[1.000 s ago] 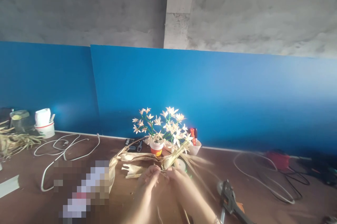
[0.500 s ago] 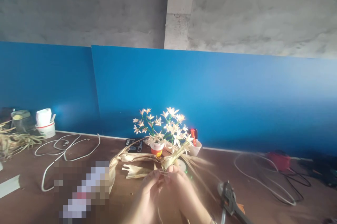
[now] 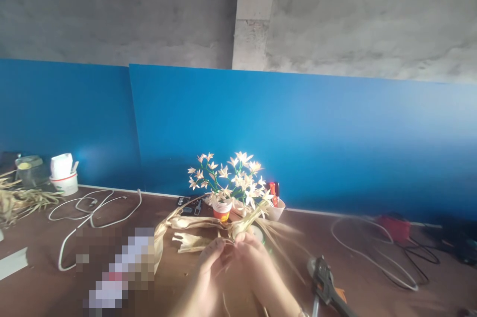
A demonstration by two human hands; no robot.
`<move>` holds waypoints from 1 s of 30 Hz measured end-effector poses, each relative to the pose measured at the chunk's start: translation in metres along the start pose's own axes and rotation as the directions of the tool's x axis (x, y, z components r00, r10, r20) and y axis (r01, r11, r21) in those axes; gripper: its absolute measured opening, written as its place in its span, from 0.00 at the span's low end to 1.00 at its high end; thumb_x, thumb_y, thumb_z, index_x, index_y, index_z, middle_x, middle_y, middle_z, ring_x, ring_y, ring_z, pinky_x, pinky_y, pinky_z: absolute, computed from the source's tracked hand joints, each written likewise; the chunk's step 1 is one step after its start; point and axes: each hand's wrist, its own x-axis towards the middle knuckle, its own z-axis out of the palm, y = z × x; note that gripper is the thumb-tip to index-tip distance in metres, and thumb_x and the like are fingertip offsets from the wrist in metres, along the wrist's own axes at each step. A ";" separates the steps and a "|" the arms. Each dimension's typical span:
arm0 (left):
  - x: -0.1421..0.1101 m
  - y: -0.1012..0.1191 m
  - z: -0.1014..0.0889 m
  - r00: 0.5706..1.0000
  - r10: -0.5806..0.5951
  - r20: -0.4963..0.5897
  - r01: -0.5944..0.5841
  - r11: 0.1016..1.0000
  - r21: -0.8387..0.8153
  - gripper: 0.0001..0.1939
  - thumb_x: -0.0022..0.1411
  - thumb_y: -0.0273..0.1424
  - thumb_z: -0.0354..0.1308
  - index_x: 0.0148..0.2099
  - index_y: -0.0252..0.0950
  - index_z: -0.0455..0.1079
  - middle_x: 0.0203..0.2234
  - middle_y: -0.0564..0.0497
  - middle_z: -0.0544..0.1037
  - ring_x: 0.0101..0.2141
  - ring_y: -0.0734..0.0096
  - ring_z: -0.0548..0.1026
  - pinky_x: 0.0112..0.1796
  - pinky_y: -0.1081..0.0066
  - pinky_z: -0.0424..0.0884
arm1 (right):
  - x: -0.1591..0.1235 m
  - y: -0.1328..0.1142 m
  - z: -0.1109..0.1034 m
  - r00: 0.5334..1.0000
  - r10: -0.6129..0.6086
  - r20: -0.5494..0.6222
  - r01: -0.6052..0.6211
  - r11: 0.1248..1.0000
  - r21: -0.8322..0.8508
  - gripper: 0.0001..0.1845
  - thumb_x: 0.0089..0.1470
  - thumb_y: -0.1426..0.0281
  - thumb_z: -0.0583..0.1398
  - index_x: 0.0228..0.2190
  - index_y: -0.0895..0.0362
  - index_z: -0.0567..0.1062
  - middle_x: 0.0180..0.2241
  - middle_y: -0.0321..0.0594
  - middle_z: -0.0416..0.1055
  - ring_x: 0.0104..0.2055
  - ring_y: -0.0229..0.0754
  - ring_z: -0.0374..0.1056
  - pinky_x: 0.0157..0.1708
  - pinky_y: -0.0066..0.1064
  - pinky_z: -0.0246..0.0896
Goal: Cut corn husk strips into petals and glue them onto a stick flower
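Note:
My left hand (image 3: 214,257) and my right hand (image 3: 251,255) meet low in the middle of the view, fingertips pinched close together. Between them runs a thin pale strip (image 3: 229,242), which looks like dried corn husk; a narrow end hangs below the hands. Just beyond my fingers lies a bundle of dried husks (image 3: 248,222), and more husk pieces (image 3: 196,222) spread to the left. Behind these stands a paper cup (image 3: 222,210) holding pale star-shaped flowers (image 3: 244,178) on green stems. My palms hide part of the strip.
A dark grey tool with a long handle (image 3: 323,279) lies to the right. White cables (image 3: 91,215) curl on the brown table at left, near a white tub (image 3: 65,183) and a husk pile (image 3: 26,198). A white cup (image 3: 276,210) with red-handled tools stands behind.
My fingertips have shifted slightly, the right ones a little upward, and the strip between them now sits bent instead of straight. Everything on the table stays where it was.

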 end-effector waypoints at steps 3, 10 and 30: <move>0.002 -0.002 -0.001 0.999 0.030 -0.033 -0.029 0.998 0.047 0.10 0.51 0.37 0.67 0.30 0.35 0.75 0.26 0.50 0.79 0.28 0.70 0.74 0.35 0.70 0.67 | 0.002 -0.001 0.001 1.000 -0.010 -0.014 0.008 0.993 -0.115 0.19 0.38 0.61 0.70 0.32 0.57 0.74 0.25 0.34 0.70 0.22 0.33 0.60 0.26 0.27 0.54; 0.006 -0.006 -0.010 0.986 0.127 -0.106 -0.100 0.968 0.232 0.13 0.51 0.42 0.64 0.30 0.35 0.75 0.28 0.48 0.79 0.32 0.64 0.75 0.34 0.68 0.68 | -0.003 -0.013 0.012 0.984 -0.097 -0.149 0.025 0.905 -0.424 0.19 0.35 0.57 0.70 0.19 0.59 0.72 0.18 0.34 0.68 0.22 0.36 0.62 0.24 0.27 0.56; 0.007 -0.004 -0.012 0.980 0.074 -0.183 -0.075 0.997 0.004 0.10 0.46 0.35 0.69 0.29 0.35 0.75 0.27 0.52 0.79 0.29 0.70 0.76 0.33 0.72 0.69 | 0.000 -0.005 -0.001 0.989 -0.149 0.001 0.137 0.906 -0.401 0.16 0.46 0.59 0.67 0.28 0.58 0.71 0.23 0.34 0.69 0.25 0.36 0.65 0.28 0.28 0.59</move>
